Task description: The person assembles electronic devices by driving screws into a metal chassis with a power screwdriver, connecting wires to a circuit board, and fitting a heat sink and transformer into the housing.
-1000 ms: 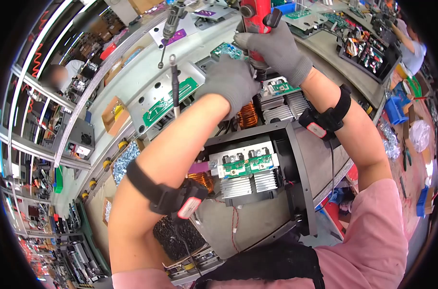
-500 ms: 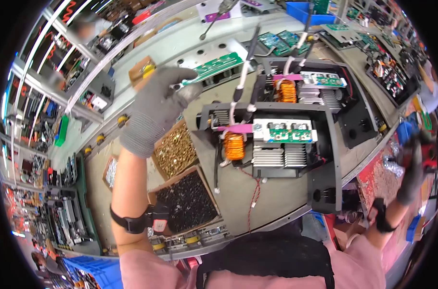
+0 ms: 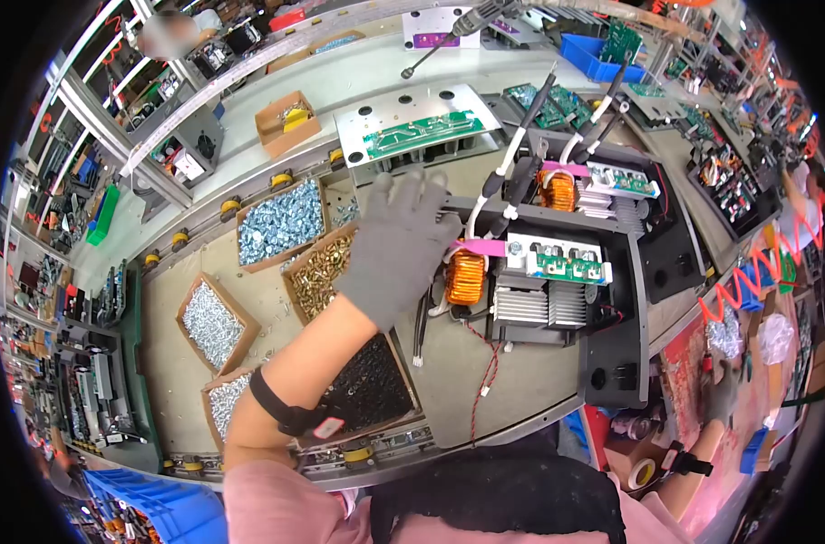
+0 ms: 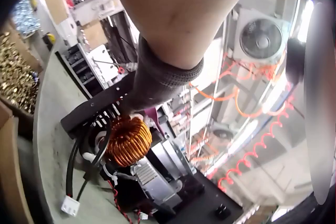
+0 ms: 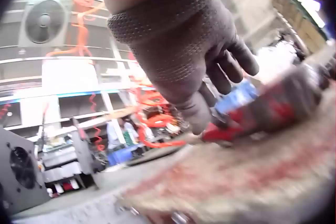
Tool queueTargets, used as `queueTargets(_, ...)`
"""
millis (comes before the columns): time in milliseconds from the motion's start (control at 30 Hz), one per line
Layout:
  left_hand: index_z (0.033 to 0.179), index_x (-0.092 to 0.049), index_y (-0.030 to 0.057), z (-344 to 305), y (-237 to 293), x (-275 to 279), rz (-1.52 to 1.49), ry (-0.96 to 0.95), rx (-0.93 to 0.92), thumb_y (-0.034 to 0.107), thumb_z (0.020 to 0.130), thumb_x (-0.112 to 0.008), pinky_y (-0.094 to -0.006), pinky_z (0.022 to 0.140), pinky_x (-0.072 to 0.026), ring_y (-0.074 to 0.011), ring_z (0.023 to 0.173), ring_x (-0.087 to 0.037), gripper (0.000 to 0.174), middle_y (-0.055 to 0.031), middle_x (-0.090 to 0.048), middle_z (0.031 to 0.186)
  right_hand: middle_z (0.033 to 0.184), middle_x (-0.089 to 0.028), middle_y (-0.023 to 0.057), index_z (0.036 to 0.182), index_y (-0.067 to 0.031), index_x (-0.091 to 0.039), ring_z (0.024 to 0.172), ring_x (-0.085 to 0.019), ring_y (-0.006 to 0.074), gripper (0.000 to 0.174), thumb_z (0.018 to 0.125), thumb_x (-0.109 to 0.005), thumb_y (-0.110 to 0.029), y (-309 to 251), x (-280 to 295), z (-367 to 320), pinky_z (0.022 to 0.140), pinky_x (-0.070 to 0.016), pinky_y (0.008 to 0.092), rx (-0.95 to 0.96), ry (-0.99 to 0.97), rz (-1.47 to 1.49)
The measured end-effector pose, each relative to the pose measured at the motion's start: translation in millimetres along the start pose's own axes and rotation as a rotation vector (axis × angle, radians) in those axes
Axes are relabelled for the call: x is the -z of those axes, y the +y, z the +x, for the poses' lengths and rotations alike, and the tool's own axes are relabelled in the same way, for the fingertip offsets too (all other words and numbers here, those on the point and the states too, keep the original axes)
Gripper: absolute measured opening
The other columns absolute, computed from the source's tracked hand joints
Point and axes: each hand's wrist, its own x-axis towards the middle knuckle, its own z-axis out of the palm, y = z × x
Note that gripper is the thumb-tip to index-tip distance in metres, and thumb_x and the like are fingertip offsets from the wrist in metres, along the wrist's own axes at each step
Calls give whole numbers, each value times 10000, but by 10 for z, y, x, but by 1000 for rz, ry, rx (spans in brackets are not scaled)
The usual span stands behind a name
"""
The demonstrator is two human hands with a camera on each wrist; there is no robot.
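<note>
My gloved left hand (image 3: 399,249) reaches over the left end of a black metal chassis (image 3: 616,317), fingers extended and nothing seen in its grip. Beside its fingertips is an orange copper-wound coil (image 3: 466,277), also in the left wrist view as a coil (image 4: 129,141) just below the glove. A silver heat sink (image 3: 538,305) with a small green circuit board (image 3: 571,267) sits inside this chassis. Far to the right, my gloved right hand (image 5: 184,50) hangs with loosely bent fingers above a red and black power tool (image 5: 268,108), which lies on a red-stained bench (image 5: 220,182).
Cardboard boxes of blue-silver screws (image 3: 281,222), brass-coloured screws (image 3: 317,281) and black screws (image 3: 372,385) stand left of the chassis. A second chassis (image 3: 657,236) is behind it. A metal plate with a green board (image 3: 422,134) lies farther back. A screwdriver (image 3: 458,32) hangs above.
The right hand has carried the red power tool from the chassis to the right-hand bench and let go. My left hand went left, then came back right to the chassis.
</note>
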Motion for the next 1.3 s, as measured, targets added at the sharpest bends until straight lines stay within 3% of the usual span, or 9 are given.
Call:
queueTargets(133,1028,-592,-44,228,99,-251,33,-316,105,133,819,-566,-353,750,-503,-269,960,-552,275,-149,-524,1071,1258,-541,140,1242,-31,-525,1218,-476,303,443,836,-654,-152,-1242,1433,39,1021,-357,376,529,388,506)
queueTargets(367,907,-672,0,244,26,-82,-87,-360,-16,134,797,-593,-359,801,-492,-270,1007,-536,191,-114,-509,1080,990,-625,106,1137,-7,-590,913,-597,193,449,769,-733,-220,-3471,3172,-299,812,-470,305,1275,170,681)
queueTargets(500,918,-656,-4,213,4,33,-154,-364,-89,93,756,-606,-357,717,-480,-280,934,-538,195,-124,-523,1031,949,-610,57,1118,5,-589,836,-573,112,400,857,-654,-291,-4661,3093,598,733,-479,258,1339,36,615)
queueTargets(633,887,-674,26,186,77,5,-158,-314,-15,117,758,-602,-342,694,-465,-250,917,-527,173,-94,-518,1025,913,-618,121,1118,-8,-583,780,-618,219,448,879,-620,-385,-5618,2864,1204,648,-545,363,707,-403,772)
queueTargets(700,869,-684,40,176,76,-19,-148,-308,27,133,772,-596,-338,713,-469,-240,940,-527,160,-75,-514,1021,949,-611,160,1141,-1,-546,759,-623,269,532,851,-639,-438,-5925,2177,2043,628,-550,409,1013,-504,635)
queueTargets(767,822,-670,50,179,85,-31,-130,-287,32,141,758,-604,-339,687,-456,-235,902,-516,129,-70,-500,996,1015,-600,171,1203,-5,-486,810,-617,270,607,826,-665,-446,-6051,2132,1717,652,-540,420,445,-557,1070)
queueTargets(933,775,-632,61,187,80,-41,-161,-259,42,149,756,-603,-334,645,-429,-236,872,-502,94,-77,-483,968,1050,-601,93,1237,-57,-471,881,-587,189,538,816,-695,-305,-6411,2002,1947,706,-506,339,526,-120,1470)
queueTargets(1067,763,-599,43,192,106,-57,-190,-270,62,141,766,-592,-355,655,-439,-254,884,-496,99,-84,-481,981,847,-632,38,975,-29,-602,721,-587,117,225,811,-686,-159,-6502,2097,1869,611,-488,264,520,-33,1659)
queueTargets(1300,841,-619,22,197,61,46,-241,-274,111,131,767,-585,-420,769,-487,-315,876,-539,136,-111,-520,1039,860,-648,35,985,-26,-611,727,-583,94,251,783,-721,-126,-6112,2492,1639,652,-493,269,771,129,1741)
